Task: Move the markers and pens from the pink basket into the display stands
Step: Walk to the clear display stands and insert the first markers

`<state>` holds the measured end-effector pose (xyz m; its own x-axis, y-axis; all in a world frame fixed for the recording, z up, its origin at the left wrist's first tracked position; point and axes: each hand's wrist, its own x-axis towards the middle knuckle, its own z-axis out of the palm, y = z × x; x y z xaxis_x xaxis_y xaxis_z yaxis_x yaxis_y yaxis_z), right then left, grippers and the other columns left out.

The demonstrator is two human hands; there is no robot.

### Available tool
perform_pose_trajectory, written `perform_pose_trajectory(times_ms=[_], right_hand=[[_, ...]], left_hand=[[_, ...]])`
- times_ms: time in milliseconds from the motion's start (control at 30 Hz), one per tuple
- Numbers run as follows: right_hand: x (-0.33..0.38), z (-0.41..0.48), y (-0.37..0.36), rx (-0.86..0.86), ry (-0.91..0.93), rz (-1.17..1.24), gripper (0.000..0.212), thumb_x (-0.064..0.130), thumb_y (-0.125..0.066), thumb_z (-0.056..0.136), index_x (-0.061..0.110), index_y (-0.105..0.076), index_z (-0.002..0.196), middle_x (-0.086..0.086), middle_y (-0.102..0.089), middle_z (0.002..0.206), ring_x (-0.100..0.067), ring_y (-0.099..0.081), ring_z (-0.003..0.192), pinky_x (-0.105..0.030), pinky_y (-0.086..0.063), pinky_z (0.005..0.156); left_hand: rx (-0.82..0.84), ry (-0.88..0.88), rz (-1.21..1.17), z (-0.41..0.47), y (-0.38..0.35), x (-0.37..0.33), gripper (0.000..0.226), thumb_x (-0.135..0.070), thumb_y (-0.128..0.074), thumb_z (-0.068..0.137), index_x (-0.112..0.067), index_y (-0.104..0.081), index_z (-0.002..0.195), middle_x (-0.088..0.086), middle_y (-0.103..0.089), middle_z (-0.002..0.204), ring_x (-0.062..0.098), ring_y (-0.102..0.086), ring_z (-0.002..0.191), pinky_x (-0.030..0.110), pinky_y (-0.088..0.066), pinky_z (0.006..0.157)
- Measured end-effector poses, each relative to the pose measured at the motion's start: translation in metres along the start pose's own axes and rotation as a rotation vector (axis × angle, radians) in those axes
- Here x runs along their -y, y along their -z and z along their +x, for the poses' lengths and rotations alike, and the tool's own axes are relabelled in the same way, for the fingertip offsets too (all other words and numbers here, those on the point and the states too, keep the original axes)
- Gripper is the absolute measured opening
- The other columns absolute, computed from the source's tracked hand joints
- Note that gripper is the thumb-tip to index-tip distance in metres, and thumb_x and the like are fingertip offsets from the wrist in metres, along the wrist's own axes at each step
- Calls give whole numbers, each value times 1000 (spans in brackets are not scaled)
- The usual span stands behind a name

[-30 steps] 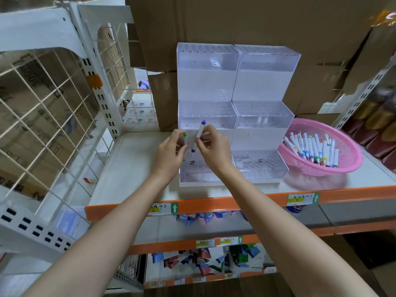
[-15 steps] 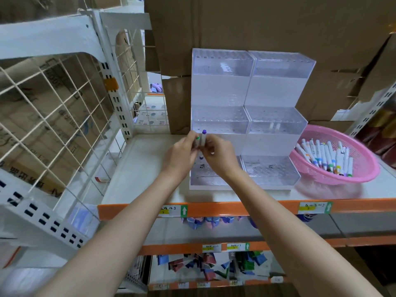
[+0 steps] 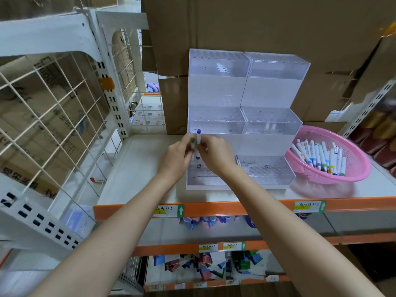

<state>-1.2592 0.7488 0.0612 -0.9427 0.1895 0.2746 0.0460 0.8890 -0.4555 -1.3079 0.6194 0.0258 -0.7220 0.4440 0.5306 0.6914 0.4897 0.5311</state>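
Observation:
Two clear stepped display stands sit side by side on the shelf, the left stand [image 3: 216,91] and the right stand [image 3: 272,97]. My right hand [image 3: 214,153] pinches an upright white marker with purple caps [image 3: 198,137] over the left stand's lowest tier. My left hand [image 3: 177,155] holds a green-capped marker [image 3: 193,143] right beside it, mostly hidden by the fingers. The pink basket [image 3: 355,168] at the right holds several white markers [image 3: 319,154].
A white shelf board [image 3: 137,168] with an orange front edge [image 3: 235,207] carries everything. A white wire grid panel [image 3: 53,116] stands at the left. Cardboard boxes [image 3: 257,24] back the stands. Lower shelves hold coloured packets [image 3: 203,266].
Both hands have stayed together over the left stand's lowest tier. The purple marker has been turned more upright and lowered toward the tier's holes.

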Motion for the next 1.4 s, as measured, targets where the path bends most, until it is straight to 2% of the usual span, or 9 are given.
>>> perform_pose_trajectory(times_ms=[100, 200, 367, 533, 600, 733, 967, 1200, 1400], right_hand=[[0, 2, 0, -2, -21, -22, 19, 17, -45, 96, 14, -62, 86, -2, -64, 84, -27, -57, 84, -31, -35, 59], [1, 2, 1, -4, -36, -17, 20, 18, -46, 97, 15, -63, 86, 0, -58, 79, -27, -57, 83, -30, -32, 60], [0, 1, -1, -34, -64, -68, 20, 24, -51, 96, 13, -64, 86, -7, -64, 90, -28, -57, 84, -30, -33, 61], [-6, -1, -8, 11, -87, -70, 23, 28, -54, 96, 10, -68, 92, -9, -67, 95, -31, -60, 87, -33, -43, 64], [-5, -1, -8, 13, -78, -80, 21, 27, -51, 97, 11, -66, 93, -9, -67, 95, -32, -60, 88, -31, -37, 61], [-2, -3, -9, 24, -30, -177, 20, 25, -46, 99, 13, -61, 94, -9, -66, 95, -33, -59, 88, -30, -32, 61], [2, -3, -11, 2, -46, -189, 18, 24, -48, 98, 14, -63, 96, -7, -66, 96, -30, -59, 90, -30, -34, 63], [-1, 0, -10, 71, -44, -198, 19, 25, -49, 98, 12, -63, 99, -9, -66, 103, -32, -59, 96, -29, -34, 65], [-2, 1, -15, 58, -73, -193, 19, 26, -52, 95, 13, -66, 94, -9, -67, 100, -32, -61, 94, -30, -38, 64]], left_hand=[[5, 2, 6, 1, 1, 2, 32, -10, -58, 89, -28, -41, 108, 8, -67, 87, 32, -64, 74, 44, -52, 61], [38, 3, 54, 2, 2, 5, 27, -11, -59, 89, -22, -48, 112, 7, -67, 88, 31, -64, 76, 44, -53, 62], [20, 21, 58, 4, 7, -2, 20, -12, -58, 91, -13, -55, 110, 6, -67, 90, 27, -64, 77, 42, -53, 64], [12, 0, 189, 1, 15, -5, 24, -15, -55, 91, -16, -56, 115, 3, -65, 97, 23, -61, 86, 37, -52, 62], [29, -73, 336, 0, 17, -6, 33, -10, -60, 85, -14, -57, 118, 6, -64, 98, 26, -60, 90, 36, -49, 62], [-5, -192, 505, 0, 20, -7, 43, -3, -71, 66, -9, -62, 107, 8, -62, 91, 29, -61, 81, 35, -49, 69], [40, -165, 472, -2, 26, -9, 51, -2, -73, 63, -9, -63, 113, 12, -59, 106, 31, -61, 87, 36, -50, 72], [101, -122, 494, -5, 28, -12, 53, 0, -70, 67, -9, -60, 119, 18, -50, 132, 36, -56, 111, 41, -49, 87], [140, -109, 488, -5, 33, -12, 53, 2, -67, 69, -7, -59, 121, 20, -46, 137, 40, -57, 108, 43, -49, 88]])
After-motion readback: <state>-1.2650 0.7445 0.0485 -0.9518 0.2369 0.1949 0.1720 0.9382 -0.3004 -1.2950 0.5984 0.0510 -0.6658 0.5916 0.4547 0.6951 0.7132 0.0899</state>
